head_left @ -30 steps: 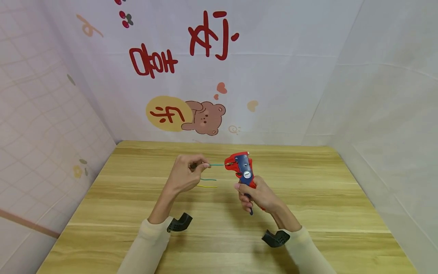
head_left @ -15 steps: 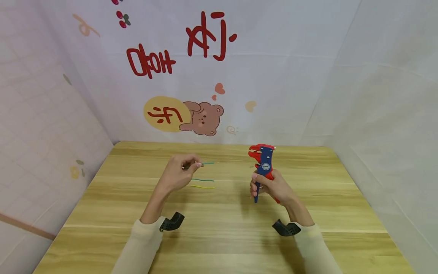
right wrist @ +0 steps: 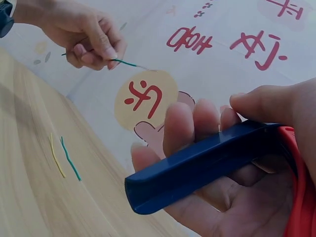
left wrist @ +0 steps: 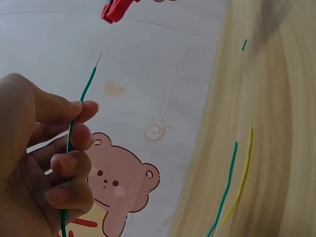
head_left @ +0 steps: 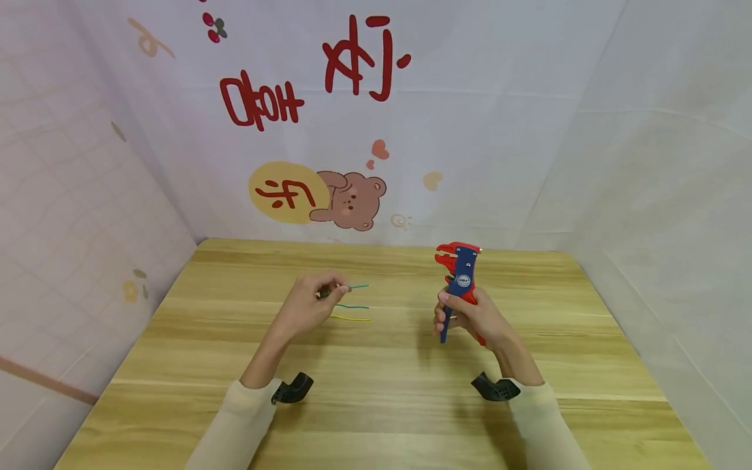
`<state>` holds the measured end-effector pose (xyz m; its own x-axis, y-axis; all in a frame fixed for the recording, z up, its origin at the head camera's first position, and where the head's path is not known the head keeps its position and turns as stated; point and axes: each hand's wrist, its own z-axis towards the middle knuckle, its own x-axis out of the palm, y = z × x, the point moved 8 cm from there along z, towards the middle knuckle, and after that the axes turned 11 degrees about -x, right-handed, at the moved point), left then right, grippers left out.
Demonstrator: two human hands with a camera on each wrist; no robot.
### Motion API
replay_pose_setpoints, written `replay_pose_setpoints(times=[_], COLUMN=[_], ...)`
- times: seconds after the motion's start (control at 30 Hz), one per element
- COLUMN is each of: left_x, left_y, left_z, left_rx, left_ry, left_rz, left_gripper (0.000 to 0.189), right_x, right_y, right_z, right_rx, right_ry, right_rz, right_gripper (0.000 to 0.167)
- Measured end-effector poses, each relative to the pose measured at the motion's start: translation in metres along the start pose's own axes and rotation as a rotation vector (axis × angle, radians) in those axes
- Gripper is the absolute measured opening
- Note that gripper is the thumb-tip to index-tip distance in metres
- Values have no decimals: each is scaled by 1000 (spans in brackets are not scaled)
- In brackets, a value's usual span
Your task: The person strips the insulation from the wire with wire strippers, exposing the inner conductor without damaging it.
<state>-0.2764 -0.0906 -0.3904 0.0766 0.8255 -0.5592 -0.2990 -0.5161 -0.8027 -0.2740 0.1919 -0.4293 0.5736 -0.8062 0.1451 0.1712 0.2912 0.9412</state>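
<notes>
Between thumb and forefinger my left hand (head_left: 310,301) pinches a green wire (left wrist: 89,83); its tail runs down past the other fingers. Thin bare strands (left wrist: 99,58) stick out of its upper end in the left wrist view. My right hand (head_left: 477,316) grips a red and blue wire stripper (head_left: 463,266) by its handles, its red jaws upright, parted and away from the wire. A blue handle (right wrist: 192,165) lies across the fingers in the right wrist view. Below the left hand, a second green wire (left wrist: 228,180) and a yellow wire (left wrist: 245,170) lie on the table.
A short green bit (left wrist: 244,45) lies on the wooden table (head_left: 376,385), apart from the two wires. White printed cloth (head_left: 487,117) hangs behind the table's far edge and at both sides. Each wrist bears a black mount (head_left: 294,388).
The wire stripper was around the wire's end a second ago; my right hand has since drawn it off to the right and slightly up. My left hand has shifted slightly left, still pinching the wire.
</notes>
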Motion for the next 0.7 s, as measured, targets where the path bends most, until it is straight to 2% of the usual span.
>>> replay_pose_setpoints(times=[0.23,0.7], left_x=[7,21], left_y=[9,29], left_z=[-4,-10], left_rx=[16,-26], left_ry=[14,51], left_rz=[9,38], left_gripper=[11,8], right_x=[-3,-6], right_y=[1,5], right_z=[0,-1], right_rx=[-20,-39], right_ry=[4,8], right_rz=[38,81], right_gripper=[12,12])
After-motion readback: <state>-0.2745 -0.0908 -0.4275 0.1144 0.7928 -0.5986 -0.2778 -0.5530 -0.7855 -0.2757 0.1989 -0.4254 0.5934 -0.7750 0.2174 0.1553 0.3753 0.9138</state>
